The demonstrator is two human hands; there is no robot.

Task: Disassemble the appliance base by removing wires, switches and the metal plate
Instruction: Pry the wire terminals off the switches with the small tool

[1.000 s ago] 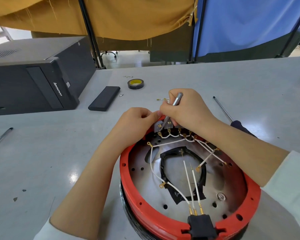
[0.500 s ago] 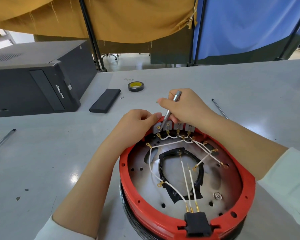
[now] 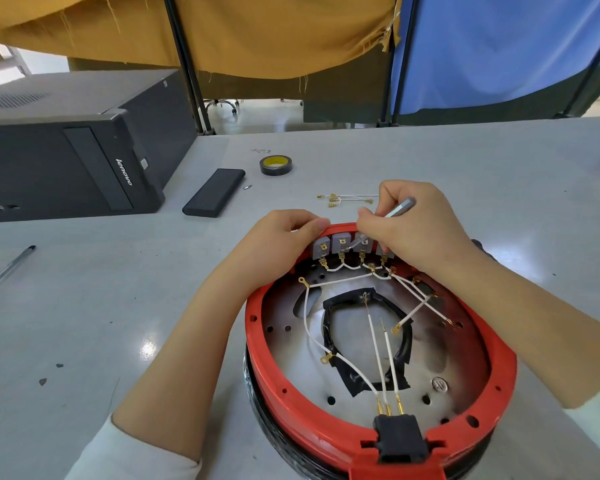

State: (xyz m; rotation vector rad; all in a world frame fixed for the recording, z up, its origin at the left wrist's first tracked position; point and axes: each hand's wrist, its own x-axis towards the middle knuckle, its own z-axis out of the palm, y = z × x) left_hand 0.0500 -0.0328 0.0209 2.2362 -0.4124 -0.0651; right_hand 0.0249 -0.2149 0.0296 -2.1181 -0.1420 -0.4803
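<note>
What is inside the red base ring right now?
Inside the red base ring: metal plate, white wires, black gasket, grey switches. The right hand covers the rightmost switch.

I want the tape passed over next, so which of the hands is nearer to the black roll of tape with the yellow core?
Left. The left hand grips the red rim just below the black tape roll; the right hand sits farther right, holding a metal tool.

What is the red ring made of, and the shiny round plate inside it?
The red ring looks like moulded plastic: smooth, even colour, dull sheen. The plate inside looks like bare metal, probably steel or aluminium: silvery, with blurry reflections and punched holes.
</note>
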